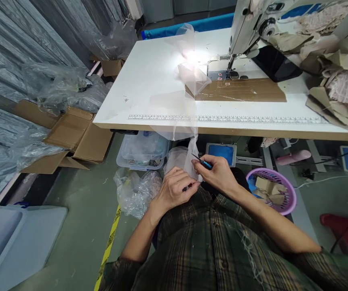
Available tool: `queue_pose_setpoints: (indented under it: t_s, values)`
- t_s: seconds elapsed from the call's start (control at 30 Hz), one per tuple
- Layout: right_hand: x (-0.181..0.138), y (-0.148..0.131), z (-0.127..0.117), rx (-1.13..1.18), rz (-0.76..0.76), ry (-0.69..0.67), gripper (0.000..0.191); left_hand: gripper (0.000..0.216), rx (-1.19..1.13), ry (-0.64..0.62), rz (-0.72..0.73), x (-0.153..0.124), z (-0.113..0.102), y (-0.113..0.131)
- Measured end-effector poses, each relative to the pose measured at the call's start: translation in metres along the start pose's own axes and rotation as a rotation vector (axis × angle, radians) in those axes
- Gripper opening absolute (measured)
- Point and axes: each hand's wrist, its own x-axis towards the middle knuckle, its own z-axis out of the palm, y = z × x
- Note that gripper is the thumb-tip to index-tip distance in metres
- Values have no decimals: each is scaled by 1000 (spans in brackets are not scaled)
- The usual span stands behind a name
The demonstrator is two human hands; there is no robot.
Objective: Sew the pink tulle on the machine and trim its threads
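Note:
A strip of sheer white fabric (178, 157) lies over the front edge of the sewing table (149, 68) and hangs down to my lap. My left hand (178, 186) is closed, its thumb and forefinger pinching the fabric's lower edge. Close beside it, my right hand (218, 173) grips small thread snips (204, 163) with a blue handle and dark pointed tips. The tips point up and left and overlap the fabric; whether they touch it I cannot tell. Farther back stands the sewing machine (236, 32), its needle area over a brown taped strip (243, 89).
A printed ruler (228, 120) runs along the table front. Crumpled paper and lace (343, 89) sit at the right, near a black tablet-like object (275, 62). Below are a clear plastic bin (143, 151), a purple basket (292, 198) and an open cardboard box (70, 133).

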Motion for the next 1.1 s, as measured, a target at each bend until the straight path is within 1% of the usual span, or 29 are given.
queue_pose_setpoints:
  t_s: [0.17,0.27,0.4,0.47,0.53,0.57,0.63,0.7,0.73,0.8,0.9,0.97,1.03,1.1]
  values:
    - [0,3,2,49,-57,-13,32,27,51,-15,38,3,0,2]
    - [1,4,8,80,-76,13,31,28,71,1,77,7,2,7]
    - [1,7,14,92,-73,58,35,31,40,25,136,10,8,11]
    - [1,9,13,106,-87,37,36,31,13,17,162,9,9,10]
    - [2,11,7,119,-121,-18,37,30,-10,16,169,7,6,3]
    - [2,12,3,123,-138,-57,36,27,-22,34,154,6,3,-1]
    - [1,13,-5,132,-157,-139,33,26,-71,129,59,5,-4,-13]
    - [-4,12,-11,140,-170,-223,27,40,-174,223,-79,8,-10,-24]
    - [-7,11,-13,143,-184,-272,25,48,-240,240,-135,10,-11,-30]
    - [-15,8,-16,140,-226,-372,23,56,-371,220,-192,15,-11,-38]
    - [-27,2,-16,163,-295,-505,17,60,-514,147,-225,21,-7,-45]
    - [-33,-2,-16,179,-331,-562,13,57,-618,63,-245,23,-6,-47]
    - [-36,-5,-17,168,-354,-597,13,48,-757,-26,-257,21,-8,-46]
    - [-37,-6,-18,137,-358,-608,12,40,-892,-72,-312,17,-12,-43]
